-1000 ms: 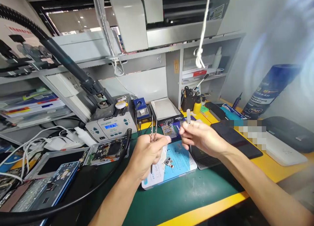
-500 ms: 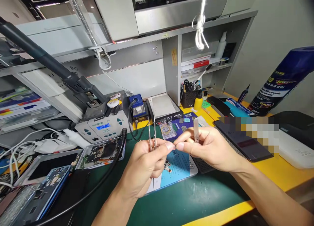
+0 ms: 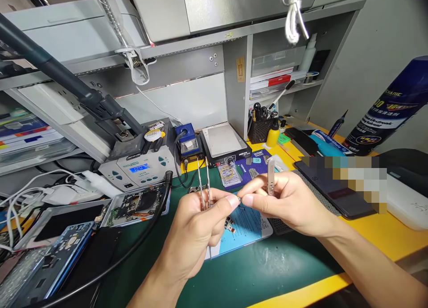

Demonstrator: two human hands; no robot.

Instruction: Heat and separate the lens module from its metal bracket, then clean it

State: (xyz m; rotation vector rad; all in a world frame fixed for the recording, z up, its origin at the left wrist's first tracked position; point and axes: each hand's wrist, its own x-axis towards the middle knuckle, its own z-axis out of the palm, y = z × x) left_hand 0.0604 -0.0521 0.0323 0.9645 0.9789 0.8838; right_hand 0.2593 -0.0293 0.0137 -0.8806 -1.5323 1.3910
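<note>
My left hand is clamped on near-upright tweezers, my right hand on a metal tool. Between their meeting fingertips lies a tiny part, long axis unclear.

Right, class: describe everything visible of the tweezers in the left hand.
The tweezers look like slim, shiny, silvery metal. Two narrow prongs rise steeply above the left hand, standing apart, tilted slightly leftward. The hand grips their middle, hiding it. A thin end shows below, over the blue-and-white box; whether it touches the box is unclear.
</note>
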